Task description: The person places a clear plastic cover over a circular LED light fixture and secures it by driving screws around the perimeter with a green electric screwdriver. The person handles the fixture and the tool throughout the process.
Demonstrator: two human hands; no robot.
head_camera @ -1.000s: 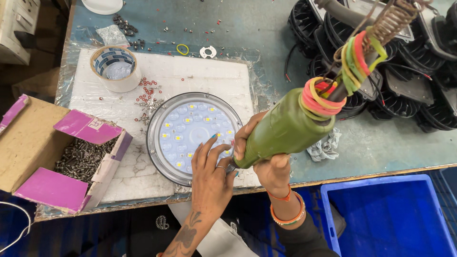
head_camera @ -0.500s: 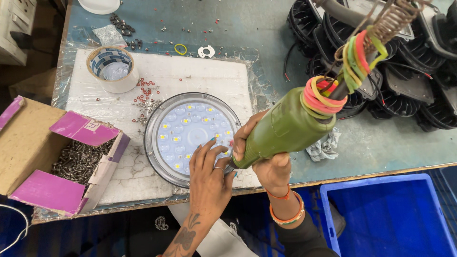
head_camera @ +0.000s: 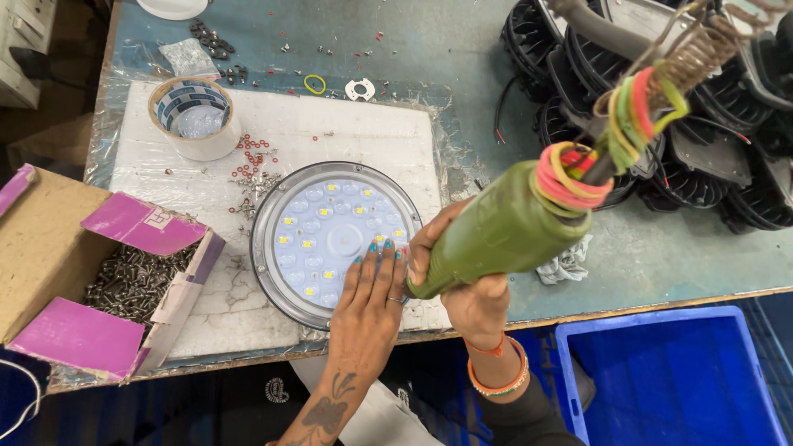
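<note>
A round light fixture [head_camera: 322, 227] with a metal rim and a clear lens over several small yellow diodes lies on a white foam sheet [head_camera: 347, 136]. My left hand [head_camera: 368, 306] rests flat on its lower right edge, fingers spread. My right hand [head_camera: 462, 289] grips a green electric screwdriver [head_camera: 504, 227] held tilted, its tip down at the fixture's right rim, hidden behind the hands. Coloured rubber bands and a coiled cable sit at the tool's upper end [head_camera: 636, 107].
An open cardboard box [head_camera: 49, 248] with purple flaps holds several screws [head_camera: 132, 281] at left. A tape roll [head_camera: 194, 116] and loose red washers [head_camera: 252, 161] lie on the foam. Black lamp housings [head_camera: 702, 165] are stacked at right. A blue bin [head_camera: 677, 380] stands below the table edge.
My left hand has slid slightly further onto the fixture's lens. The screwdriver and right hand stay in nearly the same place.
</note>
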